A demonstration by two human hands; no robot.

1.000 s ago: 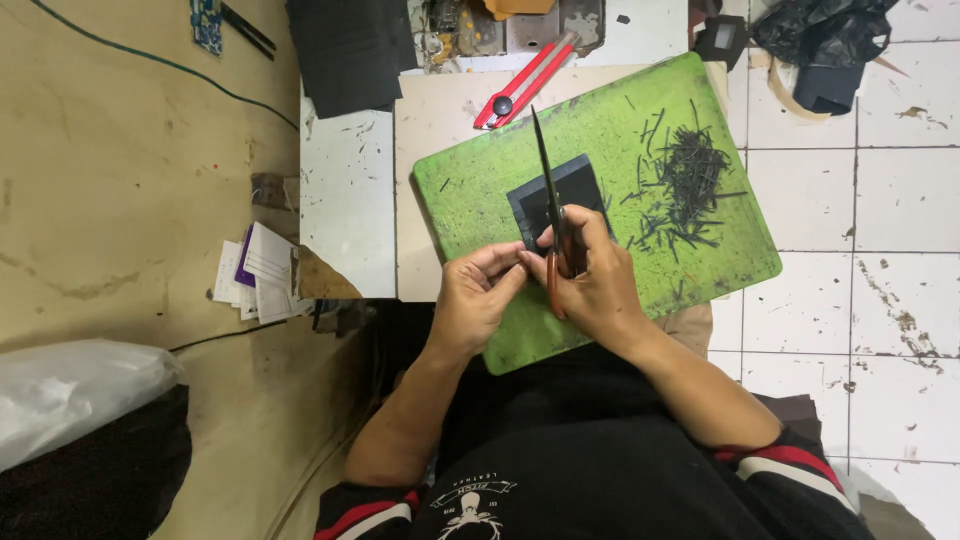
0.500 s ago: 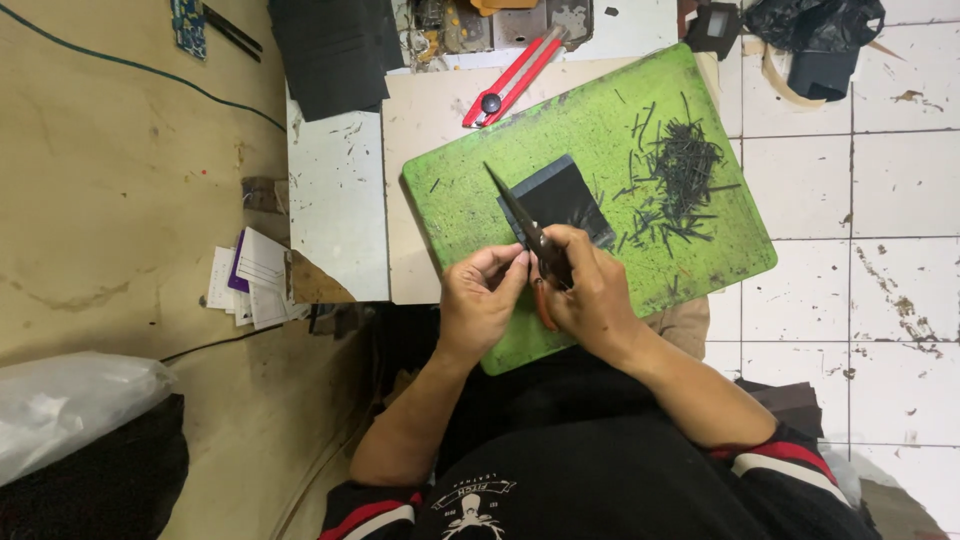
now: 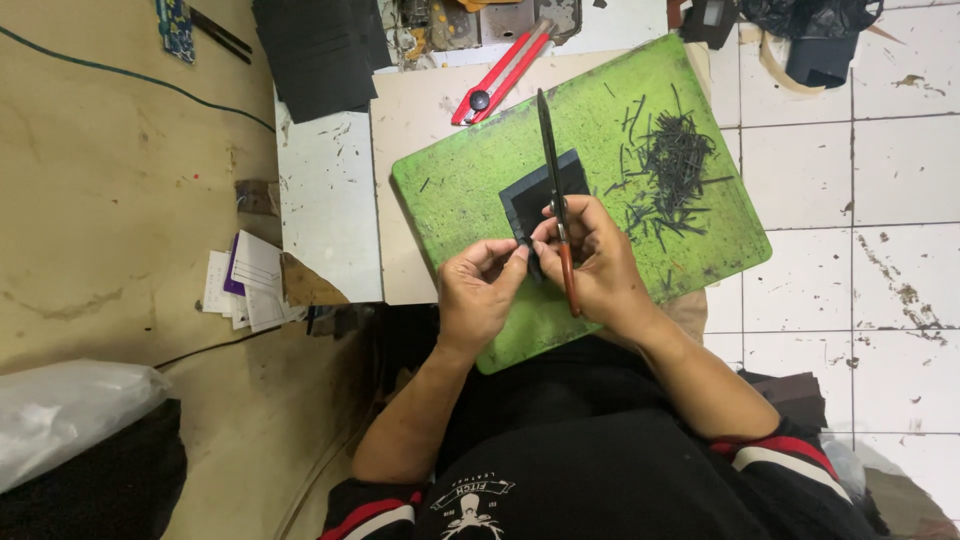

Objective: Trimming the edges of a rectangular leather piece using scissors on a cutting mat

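Observation:
My right hand [image 3: 600, 265] grips a long pair of scissors [image 3: 552, 175] with reddish-brown handles, the dark blades pointing away over the green cutting mat [image 3: 470, 190]. My left hand [image 3: 480, 295] pinches a small black piece [image 3: 528, 255] together with the right fingertips, just below a square black sheet [image 3: 525, 195] that lies on the mat. To the right on the mat is a heap of thin black offcut strips [image 3: 675, 160].
A red utility knife [image 3: 500, 75] lies at the mat's upper left. Black sheet material [image 3: 315, 55] and a white board [image 3: 325, 210] are on the left. Papers [image 3: 245, 290] lie on the tan floor; white tiles [image 3: 860, 200] to the right; a plastic bag [image 3: 70, 415] lower left.
The scissors swung from tilted up-left back toward pointing straight away. Both hands stayed together over the mat's near part.

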